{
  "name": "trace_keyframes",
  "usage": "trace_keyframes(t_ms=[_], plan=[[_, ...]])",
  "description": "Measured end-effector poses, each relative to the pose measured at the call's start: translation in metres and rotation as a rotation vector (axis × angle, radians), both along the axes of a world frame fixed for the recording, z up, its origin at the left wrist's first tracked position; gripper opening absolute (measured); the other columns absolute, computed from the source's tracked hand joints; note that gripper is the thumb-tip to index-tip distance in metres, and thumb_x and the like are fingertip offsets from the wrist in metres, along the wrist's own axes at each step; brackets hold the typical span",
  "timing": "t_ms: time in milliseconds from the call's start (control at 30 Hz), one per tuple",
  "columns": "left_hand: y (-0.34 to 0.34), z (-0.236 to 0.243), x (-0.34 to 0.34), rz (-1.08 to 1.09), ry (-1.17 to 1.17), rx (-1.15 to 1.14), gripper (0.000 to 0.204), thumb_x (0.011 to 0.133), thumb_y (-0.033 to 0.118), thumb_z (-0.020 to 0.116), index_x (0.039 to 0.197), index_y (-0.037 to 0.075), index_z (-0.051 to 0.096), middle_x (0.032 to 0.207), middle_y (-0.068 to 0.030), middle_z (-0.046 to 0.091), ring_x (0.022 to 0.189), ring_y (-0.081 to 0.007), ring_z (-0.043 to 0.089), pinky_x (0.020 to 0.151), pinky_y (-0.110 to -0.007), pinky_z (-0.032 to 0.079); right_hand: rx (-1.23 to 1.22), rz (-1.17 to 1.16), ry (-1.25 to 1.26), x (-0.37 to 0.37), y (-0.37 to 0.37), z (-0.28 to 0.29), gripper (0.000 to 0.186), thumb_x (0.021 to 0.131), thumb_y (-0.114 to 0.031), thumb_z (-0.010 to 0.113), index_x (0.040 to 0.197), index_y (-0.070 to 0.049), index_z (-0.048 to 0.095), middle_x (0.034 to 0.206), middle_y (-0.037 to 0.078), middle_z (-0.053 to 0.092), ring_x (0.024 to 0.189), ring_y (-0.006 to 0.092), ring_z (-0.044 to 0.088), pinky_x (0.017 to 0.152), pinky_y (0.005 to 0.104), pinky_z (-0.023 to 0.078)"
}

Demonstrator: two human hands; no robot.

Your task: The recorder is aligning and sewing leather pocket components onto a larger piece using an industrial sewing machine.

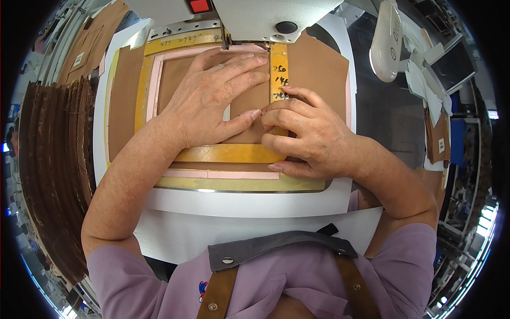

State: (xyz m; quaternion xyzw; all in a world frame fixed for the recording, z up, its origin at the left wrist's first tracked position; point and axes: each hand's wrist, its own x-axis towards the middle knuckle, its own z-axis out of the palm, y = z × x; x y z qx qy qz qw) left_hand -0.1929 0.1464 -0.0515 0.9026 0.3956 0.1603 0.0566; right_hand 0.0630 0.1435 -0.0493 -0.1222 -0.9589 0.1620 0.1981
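My left hand (218, 87) lies flat with its fingers stretched out over a brown sheet (249, 109) inside a yellow rectangular frame (223, 153). Its fingertips reach the frame's right bar, and its thumb points toward my other hand. My right hand (311, 135) has its fingers bent around the right bar near the lower right corner, with the thumb beside that corner. Part of the bar is hidden under these fingers. Pink strips (220, 174) line the frame, and a pale yellow board (249, 184) shows beneath. A small pale slot shows between my left thumb and fingers.
Above the frame's far side hangs a white machine head (260, 18) with a red button (200, 6). A thick stack of brown sheets (56, 170) stands at left. At right are a white elongated machine part (387, 45), papers and a dark screen (451, 64).
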Motion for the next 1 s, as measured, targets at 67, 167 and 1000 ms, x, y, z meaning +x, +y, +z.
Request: trace_keyframes(t_ms=[67,167,1000], plan=[[-0.0004,-0.0006,0.0008,-0.003,0.003,0.009,0.062,0.083,0.031,0.066,0.14,0.008,0.058,0.151,-0.0129,0.052,0.142,-0.0274,0.046,0.119,-0.055,0.024,0.0,-0.001,-0.001,-0.0002,0.0001,0.0008,0.04,0.071,-0.027,0.083,0.103,-0.015,0.064,0.114,0.004,0.059,0.116,0.0244,0.06,0.114,0.0541,0.037],[-0.0004,0.0001,0.0008,-0.005,0.017,0.016,0.063,0.083,0.032,0.065,0.141,0.008,0.057,0.151,-0.0129,0.051,0.142,-0.0274,0.046,0.119,-0.055,0.025,0.0,0.002,0.004,-0.0011,0.0001,-0.0002,0.04,0.071,-0.028,0.083,0.103,-0.015,0.064,0.114,0.005,0.06,0.118,0.0258,0.06,0.113,0.0546,0.038],[-0.0022,0.0057,0.0057,0.035,0.086,0.027,0.064,0.087,0.037,0.062,0.144,0.009,0.054,0.149,-0.011,0.053,0.141,-0.0254,0.047,0.116,-0.059,0.025,0.023,-0.007,-0.008,-0.0004,0.0001,0.0027,0.034,0.077,-0.029,0.081,0.101,-0.016,0.062,0.116,0.005,0.058,0.118,0.0249,0.057,0.112,0.0527,0.04]])
